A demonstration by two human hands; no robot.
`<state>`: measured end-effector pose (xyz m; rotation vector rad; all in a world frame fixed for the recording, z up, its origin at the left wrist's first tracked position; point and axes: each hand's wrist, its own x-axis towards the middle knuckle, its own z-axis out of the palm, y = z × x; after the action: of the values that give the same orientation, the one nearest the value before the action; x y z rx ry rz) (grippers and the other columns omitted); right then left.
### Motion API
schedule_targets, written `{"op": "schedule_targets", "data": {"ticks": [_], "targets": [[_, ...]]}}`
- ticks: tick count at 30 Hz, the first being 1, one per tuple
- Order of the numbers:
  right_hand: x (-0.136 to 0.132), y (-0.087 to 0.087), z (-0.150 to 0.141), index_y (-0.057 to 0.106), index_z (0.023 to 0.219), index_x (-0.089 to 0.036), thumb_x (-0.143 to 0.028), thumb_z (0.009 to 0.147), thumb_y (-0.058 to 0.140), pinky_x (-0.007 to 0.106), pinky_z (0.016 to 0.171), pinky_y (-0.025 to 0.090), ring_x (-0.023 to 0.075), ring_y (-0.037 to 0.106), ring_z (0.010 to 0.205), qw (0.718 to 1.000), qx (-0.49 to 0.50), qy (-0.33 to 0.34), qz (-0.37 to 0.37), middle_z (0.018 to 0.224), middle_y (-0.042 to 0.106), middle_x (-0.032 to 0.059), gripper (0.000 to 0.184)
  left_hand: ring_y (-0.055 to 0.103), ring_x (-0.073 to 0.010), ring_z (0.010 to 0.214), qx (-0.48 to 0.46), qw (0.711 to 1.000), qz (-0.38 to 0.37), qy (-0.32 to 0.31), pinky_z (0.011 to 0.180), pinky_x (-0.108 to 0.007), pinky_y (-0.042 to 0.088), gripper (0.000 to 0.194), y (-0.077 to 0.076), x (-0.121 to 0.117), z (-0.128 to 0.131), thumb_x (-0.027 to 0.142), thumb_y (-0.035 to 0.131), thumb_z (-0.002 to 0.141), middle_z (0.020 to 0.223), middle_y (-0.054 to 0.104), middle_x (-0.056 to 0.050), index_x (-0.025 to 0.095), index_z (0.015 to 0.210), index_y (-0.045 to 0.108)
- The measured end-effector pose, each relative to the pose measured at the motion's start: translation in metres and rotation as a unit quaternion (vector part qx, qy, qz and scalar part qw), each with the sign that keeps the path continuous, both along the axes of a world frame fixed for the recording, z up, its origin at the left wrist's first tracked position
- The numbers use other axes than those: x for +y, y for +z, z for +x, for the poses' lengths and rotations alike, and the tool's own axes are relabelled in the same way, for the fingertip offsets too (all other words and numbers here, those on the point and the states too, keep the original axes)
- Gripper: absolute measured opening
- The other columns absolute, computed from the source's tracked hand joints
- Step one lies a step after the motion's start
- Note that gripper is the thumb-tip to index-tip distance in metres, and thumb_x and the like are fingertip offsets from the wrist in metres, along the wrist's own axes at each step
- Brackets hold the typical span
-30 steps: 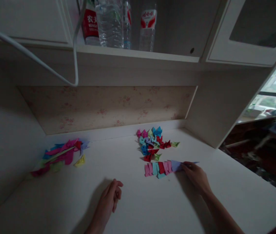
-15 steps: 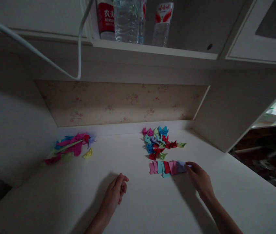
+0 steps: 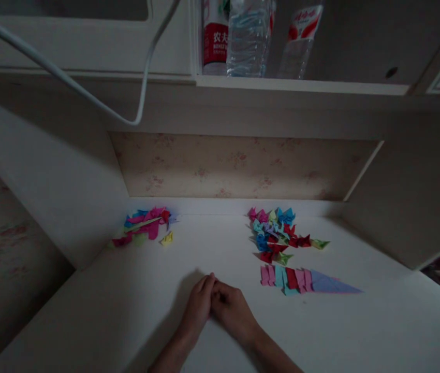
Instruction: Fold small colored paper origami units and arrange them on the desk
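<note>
On the white counter [image 3: 103, 311], near the front, the left hand [image 3: 200, 305] and the right hand [image 3: 235, 311] come together and touch. The fingers of both hands are bent in close to each other. They cover their own tips, so you cannot tell if they are open, closed or pinching something small.

The row of folded papers [image 3: 292, 280] lies flat on the counter, near the right hand and a bit behind it, but not touching it. It has pink, light blue and red bits side by side. At its right end is a big purple paper [image 3: 332, 284] with a long point that goes off to the right.

Just behind the row is a bunch of little folded papers [image 3: 272, 233] in pink, blue, red, green and purple. One green paper [image 3: 320, 243] sticks out on its right side. Well apart, at the back on the left, is a messy pile of bright papers [image 3: 146, 228], with a yellow paper [image 3: 167, 238] just beside it.

The back wall [image 3: 223, 168] has little flowers on it. Up high, clear bottles [image 3: 247, 41] stand on a shelf [image 3: 301, 85], and a white cord [image 3: 88, 98] hangs down in a bend.
</note>
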<state>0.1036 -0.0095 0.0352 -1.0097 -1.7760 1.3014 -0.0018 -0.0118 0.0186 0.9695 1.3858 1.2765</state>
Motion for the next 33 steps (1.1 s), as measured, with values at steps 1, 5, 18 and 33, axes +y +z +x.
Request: {"op": "schedule_targets", "data": {"ticks": [1,5,18,33], "targets": [[0.0,-0.005,-0.002,0.062,0.072,-0.018,-0.011,0.074,0.044,0.021,0.058,0.039,0.0123,0.051,0.058,1.0,-0.006,-0.011,0.008,0.061,0.058,-0.0034,0.019,0.052,-0.0155,0.057,-0.003,1.0,0.006,0.001,0.055,-0.025,0.042,0.04,-0.001,0.001,-0.001,0.055,0.054,0.077,0.06,0.057,0.0,0.016,0.068,0.059],[-0.004,-0.02,-0.001,0.063,0.079,-0.017,-0.016,0.08,0.045,0.022,0.057,0.037,0.0127,0.049,0.059,0.998,-0.026,-0.031,0.039,0.066,0.057,-0.0024,0.017,0.057,-0.0191,0.07,-0.007,1.0,0.023,-0.015,0.067,-0.028,0.045,0.037,-0.004,0.001,0.0,0.051,0.054,0.079,0.069,0.061,-0.004,0.016,0.069,0.06],[-0.002,-0.016,0.003,0.059,0.073,-0.017,-0.013,0.079,0.046,0.02,0.055,0.033,0.01,0.044,0.057,0.998,-0.037,-0.012,0.041,0.063,0.051,-0.005,0.014,0.057,-0.019,0.068,0.025,0.999,0.016,-0.023,0.065,-0.027,0.045,0.036,-0.004,0.001,-0.001,0.05,0.053,0.08,0.067,0.061,-0.002,0.017,0.068,0.061],[-0.004,-0.013,0.005,0.06,0.077,-0.018,-0.011,0.077,0.046,0.018,0.055,0.034,0.0099,0.046,0.057,0.998,-0.048,-0.005,0.045,0.063,0.054,-0.0046,0.016,0.058,-0.0188,0.067,0.033,0.999,0.013,-0.023,0.064,-0.026,0.044,0.035,-0.009,0.002,-0.001,0.049,0.054,0.079,0.066,0.063,-0.002,0.017,0.068,0.062]]}}
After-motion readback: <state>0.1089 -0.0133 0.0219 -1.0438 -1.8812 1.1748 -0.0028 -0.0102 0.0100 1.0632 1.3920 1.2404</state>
